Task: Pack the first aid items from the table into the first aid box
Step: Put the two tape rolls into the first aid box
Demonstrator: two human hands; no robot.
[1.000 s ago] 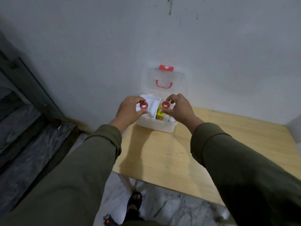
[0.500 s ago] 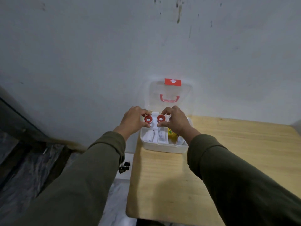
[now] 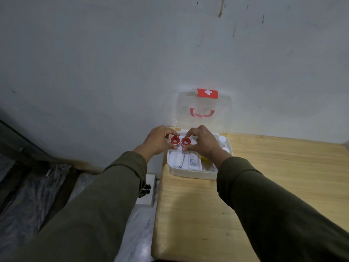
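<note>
Hands are seen side by side over the far left part of the first aid box [image 3: 190, 172], each one busy. A red-rimmed tape roll [image 3: 174, 140] is pinched by the left hand [image 3: 157, 141] between curled thumb and fingers, and a second red-rimmed roll [image 3: 186, 141] is pinched the same way by the right hand [image 3: 203, 143]. The 2 rolls are held just beside each other, open cores facing the camera, above the box's rear edge.

The white box is set on the wooden desk [image 3: 264, 186], at its far left corner against the wall [image 3: 113, 63]. Its clear lid [image 3: 203, 108] is stood upright against that wall, with a red cross label [image 3: 207, 92] at the top and a red handle [image 3: 202, 112] below it. Inside the box, white packets [image 3: 186, 160] are laid flat at the front left, something yellow [image 3: 204, 158] is glimpsed beside the right wrist, and white caps [image 3: 221, 138] are lined along the right side. Olive sleeves [image 3: 113, 195] are worn on both arms.
</note>
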